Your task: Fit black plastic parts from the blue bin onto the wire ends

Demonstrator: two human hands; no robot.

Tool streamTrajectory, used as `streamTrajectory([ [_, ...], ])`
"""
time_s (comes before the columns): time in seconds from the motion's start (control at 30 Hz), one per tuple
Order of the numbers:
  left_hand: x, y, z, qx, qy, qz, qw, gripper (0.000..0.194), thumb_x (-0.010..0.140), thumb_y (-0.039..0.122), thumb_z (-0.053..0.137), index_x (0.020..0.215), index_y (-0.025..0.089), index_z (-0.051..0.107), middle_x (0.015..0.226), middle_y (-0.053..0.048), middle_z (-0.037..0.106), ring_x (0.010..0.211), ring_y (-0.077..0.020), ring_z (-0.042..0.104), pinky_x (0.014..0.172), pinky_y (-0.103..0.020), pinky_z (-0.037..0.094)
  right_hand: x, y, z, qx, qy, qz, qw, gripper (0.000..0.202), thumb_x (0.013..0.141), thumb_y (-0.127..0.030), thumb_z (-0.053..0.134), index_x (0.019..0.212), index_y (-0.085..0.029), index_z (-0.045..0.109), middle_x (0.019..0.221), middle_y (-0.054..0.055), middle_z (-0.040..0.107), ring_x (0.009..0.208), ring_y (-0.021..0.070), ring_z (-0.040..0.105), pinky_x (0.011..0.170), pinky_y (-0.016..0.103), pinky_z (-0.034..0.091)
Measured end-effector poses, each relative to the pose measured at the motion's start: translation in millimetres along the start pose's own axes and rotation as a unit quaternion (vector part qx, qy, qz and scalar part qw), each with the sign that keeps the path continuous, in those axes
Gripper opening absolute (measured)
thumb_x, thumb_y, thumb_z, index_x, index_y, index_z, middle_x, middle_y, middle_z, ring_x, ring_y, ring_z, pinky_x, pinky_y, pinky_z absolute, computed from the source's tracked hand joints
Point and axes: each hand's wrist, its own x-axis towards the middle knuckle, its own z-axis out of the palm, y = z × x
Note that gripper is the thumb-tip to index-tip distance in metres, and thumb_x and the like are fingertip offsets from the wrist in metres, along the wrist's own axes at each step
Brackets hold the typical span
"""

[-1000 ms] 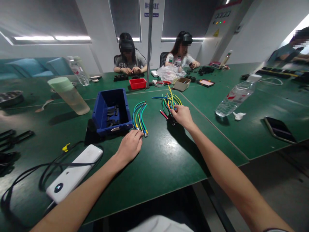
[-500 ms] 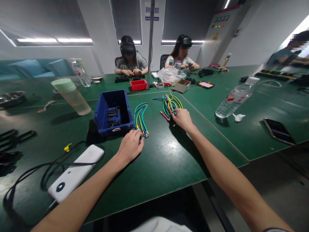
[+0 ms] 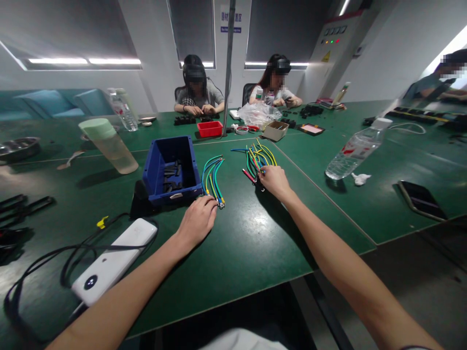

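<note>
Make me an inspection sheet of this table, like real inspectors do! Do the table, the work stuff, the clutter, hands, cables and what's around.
Surface: green table, shiny, with seams.
Job's things: left wires and right wires, two mixed-colour bunches.
Clutter: blue bin holding black parts; cup; right bottle; phone; white device.
Hands: left hand at the left wires' near ends; right hand at the right wires; grips partly hidden.
Cables: black cable crosses the white device.
Surroundings: two people across the table, another person far right.
</note>
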Motion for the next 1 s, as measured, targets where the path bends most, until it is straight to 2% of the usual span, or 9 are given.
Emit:
streamTrajectory([
  [0.17,0.6,0.5,-0.8,-0.026,0.007,0.000,1.000,0.024,0.094,0.020,0.039,0.107,0.017,0.059,0.114,-0.009,0.059,0.106,-0.0211,0.056,0.096,-0.041,0.046,-0.1,-1.8,1.4,0.004,-0.012,0.018,1.000,0.034,0.090,-0.036,0.045,0.105,-0.019,0.069,0.099,0.014,0.070,0.094,0.0258,0.065,0.080,0.031,0.046],
  [0.43,1.9,3.5,-4.5,-0.050,0.025,-0.006,0.998,0.022,0.094,0.018,0.036,0.106,0.018,0.055,0.110,-0.008,0.061,0.106,-0.0211,0.056,0.096,-0.041,0.045,-3.1,-7.6,-1.9,0.001,-0.020,0.036,0.999,0.035,0.089,-0.040,0.047,0.111,-0.024,0.067,0.101,0.014,0.069,0.093,0.0282,0.066,0.077,0.036,0.048],
  [0.7,1.1,5.0,-3.8,-0.031,0.008,0.004,0.999,0.024,0.093,0.018,0.040,0.108,0.018,0.058,0.109,-0.008,0.060,0.104,-0.0213,0.056,0.094,-0.040,0.045,-4.3,-10.2,-3.9,-0.002,-0.023,0.036,0.999,0.037,0.089,-0.043,0.046,0.114,-0.024,0.067,0.101,0.015,0.069,0.092,0.0295,0.066,0.077,0.038,0.049],
  [1.0,0.6,4.4,-2.7,-0.040,0.024,0.004,0.999,0.022,0.092,0.015,0.041,0.103,0.019,0.060,0.109,-0.008,0.060,0.102,-0.0210,0.056,0.093,-0.040,0.046,-4.7,-9.7,-5.0,0.009,-0.027,0.029,0.999,0.033,0.089,-0.045,0.047,0.102,-0.027,0.072,0.100,0.011,0.070,0.092,0.0267,0.066,0.077,0.035,0.048],
])
